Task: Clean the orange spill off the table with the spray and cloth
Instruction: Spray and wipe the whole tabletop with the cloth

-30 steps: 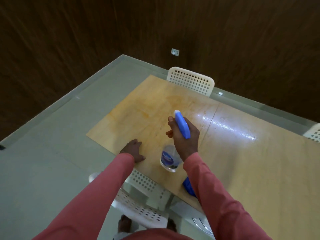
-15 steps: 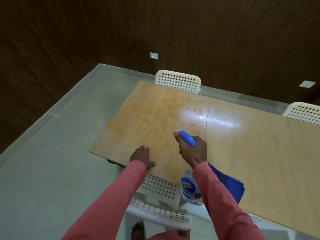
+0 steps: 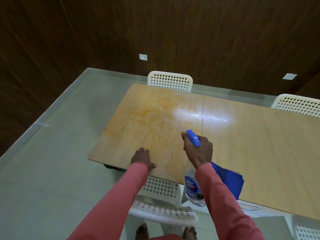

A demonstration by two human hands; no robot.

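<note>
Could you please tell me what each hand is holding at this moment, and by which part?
The right hand grips the spray bottle at its neck, under the blue head. The left hand holds nothing.

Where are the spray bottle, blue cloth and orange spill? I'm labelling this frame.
spray bottle (image 3: 193,137), head view, blue trigger head.
blue cloth (image 3: 230,181), head view, middle of fold.
orange spill (image 3: 147,111), head view, darkest streak.

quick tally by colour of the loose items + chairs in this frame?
Blue: 2, the spray bottle with its blue head, gripped by the right hand, and the cloth on the table.
White: 4 perforated chairs.
Total: 6.
</note>
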